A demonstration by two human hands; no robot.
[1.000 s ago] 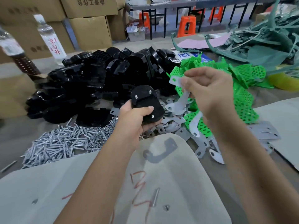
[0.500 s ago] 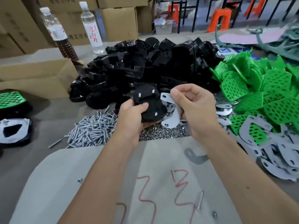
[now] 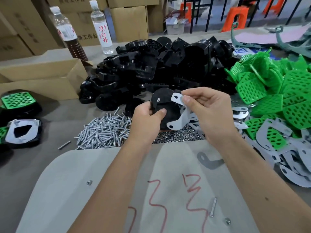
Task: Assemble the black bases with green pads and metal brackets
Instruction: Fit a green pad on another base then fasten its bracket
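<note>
My left hand (image 3: 148, 120) grips a black base (image 3: 162, 100) from below, thumb on its face, with a screw tip poking up through it. My right hand (image 3: 208, 111) pinches the upper end of a curved grey metal bracket (image 3: 180, 118) and holds it against the base's right edge; its lower holed end hangs over the nuts. A heap of black bases (image 3: 151, 71) lies behind. Green perforated pads (image 3: 272, 91) pile up at the right, with loose brackets (image 3: 303, 165) below them.
Screws (image 3: 104, 132) and nuts (image 3: 176, 138) lie in heaps before the grey work board (image 3: 84, 190). Two finished assemblies (image 3: 20, 132) sit at the left. An open carton (image 3: 42, 78) and two bottles (image 3: 101, 26) stand behind. A loose bracket (image 3: 208, 161) and screw (image 3: 213, 207) lie on the board.
My right hand has brought the bracket from above the green pads to the base's right edge. The view swung left, showing the finished assemblies.
</note>
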